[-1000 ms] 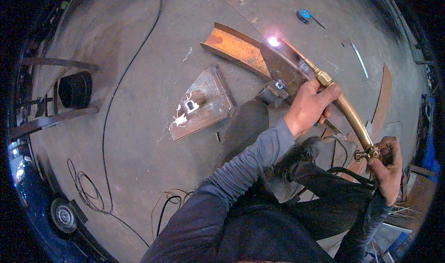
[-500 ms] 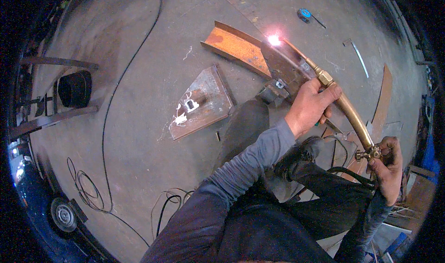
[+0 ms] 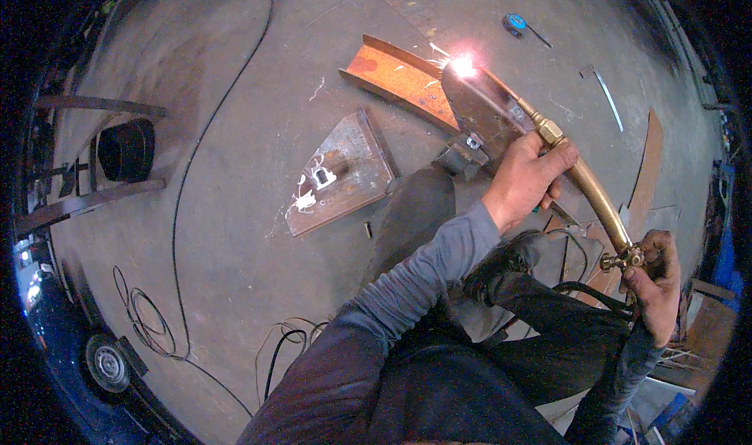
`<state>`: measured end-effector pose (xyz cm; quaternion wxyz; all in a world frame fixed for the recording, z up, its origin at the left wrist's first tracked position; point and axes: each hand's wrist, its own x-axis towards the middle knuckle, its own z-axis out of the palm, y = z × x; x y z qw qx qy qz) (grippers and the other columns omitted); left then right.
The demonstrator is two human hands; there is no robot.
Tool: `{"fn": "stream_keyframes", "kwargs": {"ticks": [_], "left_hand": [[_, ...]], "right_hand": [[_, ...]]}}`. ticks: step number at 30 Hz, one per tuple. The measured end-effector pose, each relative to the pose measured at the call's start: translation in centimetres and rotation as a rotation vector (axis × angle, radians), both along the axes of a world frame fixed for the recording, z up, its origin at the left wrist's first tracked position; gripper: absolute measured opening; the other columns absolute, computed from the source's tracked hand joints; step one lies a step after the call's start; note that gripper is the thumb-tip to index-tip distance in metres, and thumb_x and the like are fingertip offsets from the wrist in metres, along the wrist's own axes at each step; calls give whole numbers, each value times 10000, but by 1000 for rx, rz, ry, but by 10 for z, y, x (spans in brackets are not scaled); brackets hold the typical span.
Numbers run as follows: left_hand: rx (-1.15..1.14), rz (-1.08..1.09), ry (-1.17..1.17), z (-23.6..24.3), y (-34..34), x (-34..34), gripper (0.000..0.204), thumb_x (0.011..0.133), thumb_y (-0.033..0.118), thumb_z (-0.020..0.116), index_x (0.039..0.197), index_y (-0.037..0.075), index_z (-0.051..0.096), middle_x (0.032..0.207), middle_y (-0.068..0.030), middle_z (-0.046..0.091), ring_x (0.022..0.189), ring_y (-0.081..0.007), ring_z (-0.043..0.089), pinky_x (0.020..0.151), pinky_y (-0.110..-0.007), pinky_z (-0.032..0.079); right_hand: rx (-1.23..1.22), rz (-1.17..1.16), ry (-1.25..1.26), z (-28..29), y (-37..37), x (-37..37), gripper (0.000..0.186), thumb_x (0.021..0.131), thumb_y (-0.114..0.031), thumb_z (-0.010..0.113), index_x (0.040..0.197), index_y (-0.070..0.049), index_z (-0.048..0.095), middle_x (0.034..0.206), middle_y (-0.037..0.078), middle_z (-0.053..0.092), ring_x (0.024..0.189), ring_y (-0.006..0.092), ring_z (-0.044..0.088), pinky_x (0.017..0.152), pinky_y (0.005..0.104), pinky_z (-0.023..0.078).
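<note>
My left hand [image 3: 526, 175] is closed around the neck of a brass gas torch [image 3: 599, 194], just behind its nut. At the torch's rear end, my right hand [image 3: 656, 288] grips the valve body, fingers and thumb at the small knobs. The torch's thin copper tip points away to the upper left. A bright pinkish-white glow burns at its end, over the far edge of a dark steel plate [image 3: 479, 104], and sparks fly off to the left. Glare hides the heated spot. Beside the plate lies a rusty orange steel channel [image 3: 399, 75].
A steel block [image 3: 462, 155] sits by my knee. Left of it lies a chalk-marked steel plate [image 3: 348, 167]. A blue tape measure [image 3: 515, 25] and a hammer [image 3: 607, 96] rest on the floor farther off. A black cable [image 3: 192, 171] runs along the left, near a blue car [image 3: 55, 335].
Sparks now spray leftward from the glow, and the steel plate's rounded far end shows lit up. Both hands and the torch hold nearly the same place.
</note>
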<state>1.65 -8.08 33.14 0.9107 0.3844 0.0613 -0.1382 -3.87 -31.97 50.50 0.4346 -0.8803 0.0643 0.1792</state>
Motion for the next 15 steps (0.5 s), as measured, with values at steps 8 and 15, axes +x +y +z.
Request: {"fn": "stream_keyframes", "kwargs": {"ticks": [8,15], "left_hand": [[0,16,-29,-4,0,0,270,1066,332,632,1051,65,591,794,5,567,580,-78,545,439,-238,410],[-4,9,-16,-3,1,2,259,1063,318,642,1059,65,588,801,4,570,580,-79,543,440,-237,409]], "right_hand": [[-28,1,20,-1,0,2,381,829,-22,724,1170,-58,558,1029,1,537,926,122,542,850,256,438],[-14,9,22,-4,-7,4,433,827,5,734,1207,-69,541,1026,5,537,948,123,557,872,267,452]]}}
